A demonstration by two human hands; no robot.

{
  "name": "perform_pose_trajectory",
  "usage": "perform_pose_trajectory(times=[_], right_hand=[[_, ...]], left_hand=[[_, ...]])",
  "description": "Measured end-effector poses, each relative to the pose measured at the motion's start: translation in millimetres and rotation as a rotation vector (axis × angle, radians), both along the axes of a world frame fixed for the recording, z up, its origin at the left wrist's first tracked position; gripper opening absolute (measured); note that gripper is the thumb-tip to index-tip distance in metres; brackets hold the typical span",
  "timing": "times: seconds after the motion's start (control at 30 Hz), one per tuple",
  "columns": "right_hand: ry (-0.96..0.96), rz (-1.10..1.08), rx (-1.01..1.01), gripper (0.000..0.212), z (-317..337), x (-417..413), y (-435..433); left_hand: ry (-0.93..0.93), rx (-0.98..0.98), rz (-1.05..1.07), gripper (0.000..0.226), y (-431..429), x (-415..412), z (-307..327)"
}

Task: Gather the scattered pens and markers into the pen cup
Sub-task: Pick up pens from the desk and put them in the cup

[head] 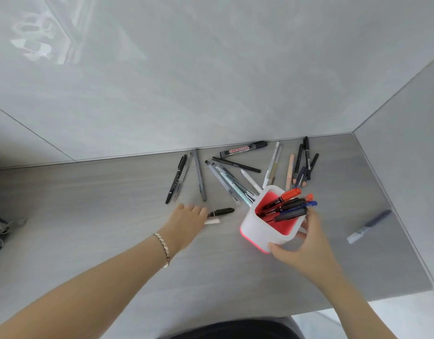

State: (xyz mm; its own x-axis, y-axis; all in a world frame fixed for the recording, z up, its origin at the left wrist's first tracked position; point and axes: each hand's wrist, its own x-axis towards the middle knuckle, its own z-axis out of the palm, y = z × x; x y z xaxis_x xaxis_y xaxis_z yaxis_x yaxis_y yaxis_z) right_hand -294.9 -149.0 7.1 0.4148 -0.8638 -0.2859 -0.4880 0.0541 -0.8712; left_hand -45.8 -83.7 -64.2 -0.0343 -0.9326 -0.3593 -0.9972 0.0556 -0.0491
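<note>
The person stands at a grey desk (pixel 88 216) that sits in a corner between pale walls. The right hand (pixel 306 241) is wrapped around the near right side of the pen cup (pixel 267 231), a white square cup with a red inside, thumb on the near corner and fingers on the right wall. The cup stands on the desk, a little tilted toward the person as the camera sees it. Several pens already lean in it to the right, among them a red marker (pixel 288 195) and a blue pen (pixel 301 206).

The left hand (pixel 186 216), with a thin gold bracelet (pixel 163 245) on the wrist, reaches to the left of the cup. Its fingers are bent down over the end of a dark pen (pixel 222 212) that lies on the desk; just below it lies a small white piece (pixel 212 221). I cannot tell if the fingers already pinch the pen or only touch it.

Behind the cup many pens are still scattered. A black whiteboard marker (pixel 244 149) lies along the back wall. A black pen (pixel 176 178) and a grey pen (pixel 200 174) lie to the left, a bundle of clear and pale pens (pixel 225 182) points toward the cup, and a group of dark pens and pencils (pixel 302 165) lies to the right. Well apart, at the far right, lies a grey-blue marker (pixel 368 226).
</note>
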Motion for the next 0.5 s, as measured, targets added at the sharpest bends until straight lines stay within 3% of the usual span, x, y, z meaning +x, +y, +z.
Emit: perform_pose_trajectory(times=[0.07, 0.17, 0.23, 0.33, 0.43, 0.5], right_hand=[[-0.014, 0.010, 0.003, 0.072, 2, 3, 1], [-0.032, 0.017, 0.008, 0.071, 4, 5, 4], [-0.036, 0.040, 0.030, 0.071, 2, 8, 7], [-0.017, 0.104, 0.087, 0.076, -5, 15, 12], [0.020, 0.162, 0.098, 0.079, -11, 25, 18], [0.040, 0.183, 0.091, 0.080, -14, 30, 20]], left_hand=[[0.075, 0.051, 0.022, 0.043, 7, -11, 7], [0.473, -0.057, 0.466, 0.005, 16, -16, 20], [0.815, -0.211, 0.715, 0.009, 25, -16, 31], [1.148, -0.361, 1.014, 0.019, 37, -16, 43], [1.249, -0.555, 1.211, 0.019, 45, -14, 47], [1.267, -0.678, 1.231, 0.014, 48, -11, 49]])
